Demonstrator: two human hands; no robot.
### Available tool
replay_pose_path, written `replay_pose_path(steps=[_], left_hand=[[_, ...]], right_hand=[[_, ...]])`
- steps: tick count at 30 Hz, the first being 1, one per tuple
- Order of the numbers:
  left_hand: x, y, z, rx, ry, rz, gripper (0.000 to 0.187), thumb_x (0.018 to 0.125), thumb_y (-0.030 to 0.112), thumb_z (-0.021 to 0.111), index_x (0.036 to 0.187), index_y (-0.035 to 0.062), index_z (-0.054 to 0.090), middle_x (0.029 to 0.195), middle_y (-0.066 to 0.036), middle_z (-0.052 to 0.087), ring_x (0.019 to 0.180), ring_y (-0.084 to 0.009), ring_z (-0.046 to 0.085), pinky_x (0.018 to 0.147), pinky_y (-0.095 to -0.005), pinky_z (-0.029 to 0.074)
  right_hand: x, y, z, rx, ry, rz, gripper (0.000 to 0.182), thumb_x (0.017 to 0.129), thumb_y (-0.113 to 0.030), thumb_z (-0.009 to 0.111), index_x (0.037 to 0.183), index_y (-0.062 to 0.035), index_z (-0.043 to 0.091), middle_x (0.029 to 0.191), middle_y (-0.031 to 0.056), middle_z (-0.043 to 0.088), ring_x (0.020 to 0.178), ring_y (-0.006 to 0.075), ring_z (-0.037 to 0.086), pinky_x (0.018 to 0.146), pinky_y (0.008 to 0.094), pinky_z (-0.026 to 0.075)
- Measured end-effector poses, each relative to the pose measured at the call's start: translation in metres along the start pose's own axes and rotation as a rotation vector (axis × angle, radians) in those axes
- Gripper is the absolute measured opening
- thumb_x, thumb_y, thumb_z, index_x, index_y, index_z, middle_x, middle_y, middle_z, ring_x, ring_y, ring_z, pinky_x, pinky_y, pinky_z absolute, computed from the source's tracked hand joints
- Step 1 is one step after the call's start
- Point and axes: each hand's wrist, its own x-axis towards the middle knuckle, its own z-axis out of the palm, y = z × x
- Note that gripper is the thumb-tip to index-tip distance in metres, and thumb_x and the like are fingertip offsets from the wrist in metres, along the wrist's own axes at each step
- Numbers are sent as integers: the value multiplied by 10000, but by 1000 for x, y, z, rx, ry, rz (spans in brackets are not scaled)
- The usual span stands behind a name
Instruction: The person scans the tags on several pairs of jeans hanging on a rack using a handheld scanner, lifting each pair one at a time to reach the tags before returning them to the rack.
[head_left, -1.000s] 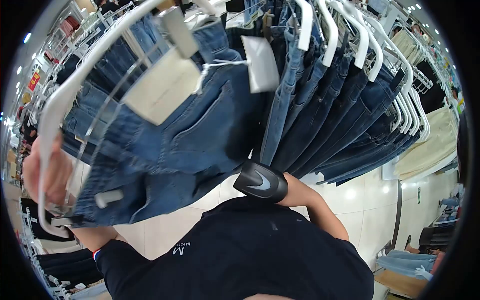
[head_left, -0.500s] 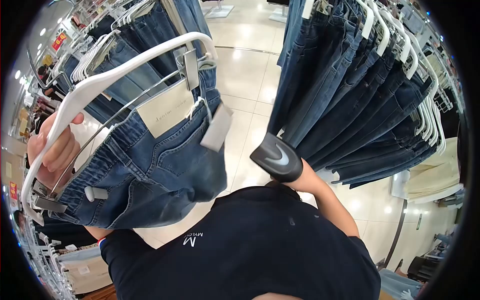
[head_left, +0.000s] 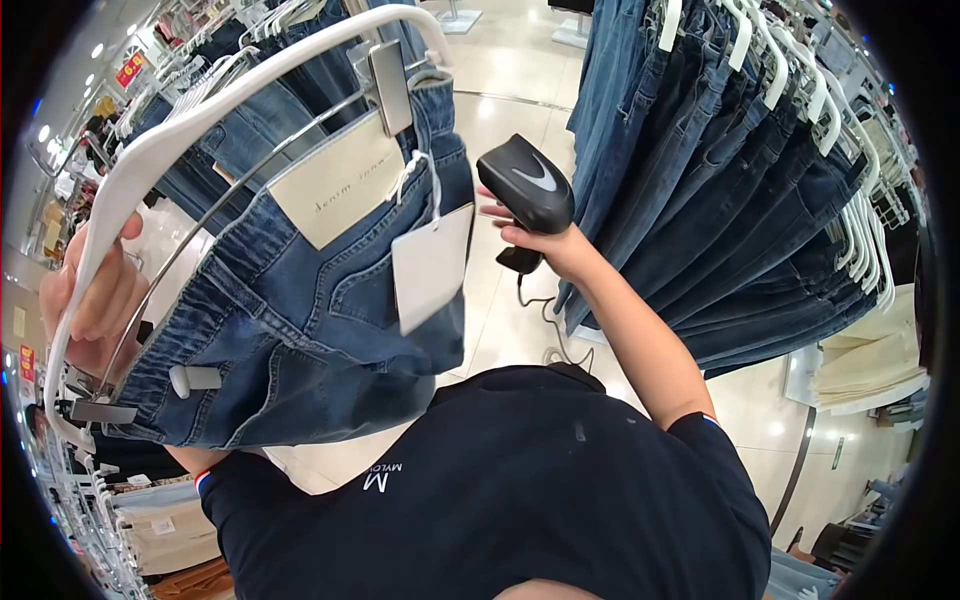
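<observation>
At the left, my left hand (head_left: 95,300) is closed round a white clip hanger (head_left: 185,135). Blue jeans (head_left: 290,340) hang from its metal clips, turned with a back pocket and a cream waist label (head_left: 335,185) towards me. A blank-looking white paper tag (head_left: 432,268) dangles on a string over the pocket, and a pale security tag (head_left: 190,380) sits near the waistband. In my right hand (head_left: 545,240) is a black barcode scanner (head_left: 525,185), its head just right of the paper tag and apart from it. A cable (head_left: 555,330) runs down from its handle.
To the right, a dense row of dark jeans (head_left: 720,200) hangs on white hangers. Behind the held pair hangs another row of jeans (head_left: 225,130). Pale tiled floor (head_left: 500,110) runs between the racks. Folded light clothes (head_left: 165,530) lie at lower left.
My right hand has lifted the scanner up and leftwards, nearer the paper tag. The hanger and jeans have come slightly closer, and the paper tag has swung to face me more squarely.
</observation>
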Motion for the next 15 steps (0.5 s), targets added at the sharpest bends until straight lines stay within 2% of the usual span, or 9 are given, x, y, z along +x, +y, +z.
replay_pose_path(steps=[2, 6, 10, 11, 14, 15], left_hand=[[6, 0, 3, 9, 57, 28, 506, 883, 207, 554, 1143, -179, 356, 475, 6, 488, 323, -43, 406, 327, -152, 337], [10, -3, 14, -33, 170, 57, 560, 887, 182, 549, 1222, -186, 293, 489, 6, 482, 361, -31, 402, 343, -148, 336], [16, -1, 21, -50, 67, 53, 550, 898, 157, 524, 1247, -187, 276, 500, 7, 486, 379, -28, 402, 352, -149, 350], [18, -1, 22, -57, 31, 48, 537, 902, 150, 516, 1246, -187, 279, 501, 8, 486, 379, -29, 400, 353, -150, 351], [23, -1, 25, -64, -11, 54, 520, 908, 140, 499, 1249, -186, 279, 502, 7, 487, 379, -29, 401, 355, -150, 357], [25, -2, 26, -65, -14, 61, 518, 910, 139, 495, 1250, -186, 277, 501, 7, 488, 380, -29, 402, 356, -150, 359]], right_hand=[[0, -4, 9, 111, 14, -7, 525, 777, -38, 675, 1261, -55, 473, 1232, 111, 526, 1094, 237, 538, 918, 357, 442], [-8, -5, 14, 149, 106, -15, 540, 785, -28, 664, 1279, -41, 446, 1242, 118, 505, 1079, 233, 544, 895, 345, 460], [-4, -6, 16, 80, 177, -2, 583, 783, -41, 674, 1311, -64, 427, 1230, 87, 504, 1050, 204, 547, 878, 326, 449], [-4, -10, 18, 63, 207, -8, 520, 793, -61, 671, 1265, -80, 454, 1221, 87, 513, 1056, 182, 534, 876, 324, 440], [-3, -13, 18, 420, 236, 112, 360, 748, -123, 738, 1036, -87, 526, 912, 2, 534, 855, 120, 520, 770, 289, 425], [-1, -8, 18, 499, 286, 108, 361, 754, -110, 725, 1041, -110, 506, 890, 0, 541, 821, 118, 529, 753, 296, 429]])
